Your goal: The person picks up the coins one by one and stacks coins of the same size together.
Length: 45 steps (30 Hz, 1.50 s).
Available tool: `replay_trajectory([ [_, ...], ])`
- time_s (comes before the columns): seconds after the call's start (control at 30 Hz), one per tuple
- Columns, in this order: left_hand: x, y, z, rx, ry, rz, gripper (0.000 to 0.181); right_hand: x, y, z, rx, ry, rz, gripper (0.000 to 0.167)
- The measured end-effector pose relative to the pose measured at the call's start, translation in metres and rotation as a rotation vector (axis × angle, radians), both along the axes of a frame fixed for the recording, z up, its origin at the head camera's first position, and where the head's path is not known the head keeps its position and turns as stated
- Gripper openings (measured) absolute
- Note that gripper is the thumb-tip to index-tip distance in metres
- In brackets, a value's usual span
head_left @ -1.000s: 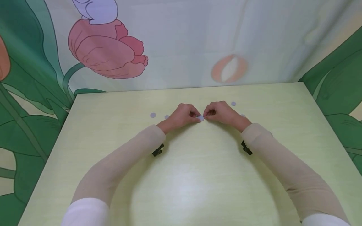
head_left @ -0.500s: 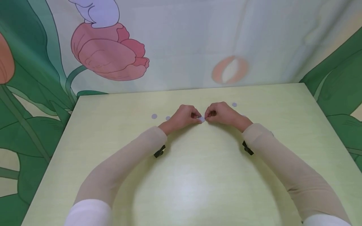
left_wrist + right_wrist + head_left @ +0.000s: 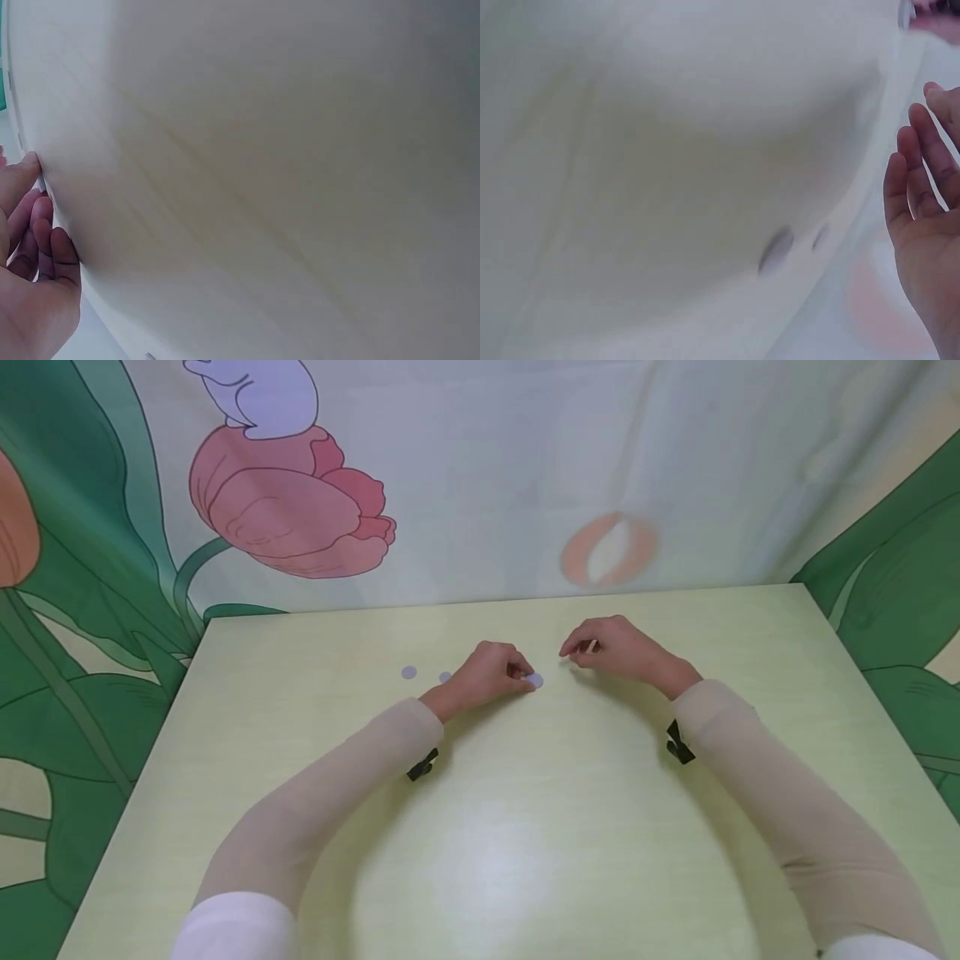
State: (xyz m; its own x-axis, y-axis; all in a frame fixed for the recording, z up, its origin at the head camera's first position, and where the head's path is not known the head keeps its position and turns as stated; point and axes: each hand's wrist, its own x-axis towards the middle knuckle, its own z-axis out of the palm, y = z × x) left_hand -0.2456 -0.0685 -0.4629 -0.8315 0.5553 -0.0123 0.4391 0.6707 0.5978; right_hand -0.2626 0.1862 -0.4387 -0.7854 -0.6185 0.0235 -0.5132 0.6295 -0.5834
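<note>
In the head view, my left hand [image 3: 491,675] pinches a small pale lilac round disc [image 3: 535,680] between thumb and fingertips, low over the table. The left wrist view catches only that disc's thin edge [image 3: 42,184]. My right hand [image 3: 618,647] is apart from it to the right, raised a little above the table. Its fingers are loosely bent, and no object shows between them. Behind the left hand lie two more discs, one at the left [image 3: 408,672] and one partly covered [image 3: 445,677].
All this is on a pale wooden table [image 3: 480,793]. Two discs, a nearer one [image 3: 776,251] and a farther one [image 3: 821,238], lie near the right hand in the right wrist view; the head view hides them. A printed curtain [image 3: 480,485] hangs behind the table.
My right hand has let go of the disc's edge and moved right and slightly away, its fingers loosening. The left hand stays put with the disc.
</note>
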Motion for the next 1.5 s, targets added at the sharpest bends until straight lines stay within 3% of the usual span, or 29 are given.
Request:
replay_trajectory([
  [0.23,0.0,-0.001,-0.001,0.005,-0.021,0.008,0.02,-0.004,0.03,0.015,0.0,0.021,-0.094,0.018],
  [0.5,-0.001,0.0,-0.002,0.017,-0.016,0.009,0.019,0.001,0.06,0.019,0.037,0.029,-0.157,0.021],
  [0.83,-0.001,-0.001,-0.003,0.031,-0.03,0.01,0.018,0.01,0.089,0.012,0.065,0.016,-0.215,0.022],
  [1.17,0.0,-0.002,-0.001,0.044,-0.038,0.006,0.019,0.022,0.107,0.0,0.104,-0.141,-0.243,0.034],
  [1.5,0.001,-0.002,-0.003,0.057,-0.044,0.009,0.018,0.027,0.113,-0.017,0.089,-0.1,-0.216,0.035],
])
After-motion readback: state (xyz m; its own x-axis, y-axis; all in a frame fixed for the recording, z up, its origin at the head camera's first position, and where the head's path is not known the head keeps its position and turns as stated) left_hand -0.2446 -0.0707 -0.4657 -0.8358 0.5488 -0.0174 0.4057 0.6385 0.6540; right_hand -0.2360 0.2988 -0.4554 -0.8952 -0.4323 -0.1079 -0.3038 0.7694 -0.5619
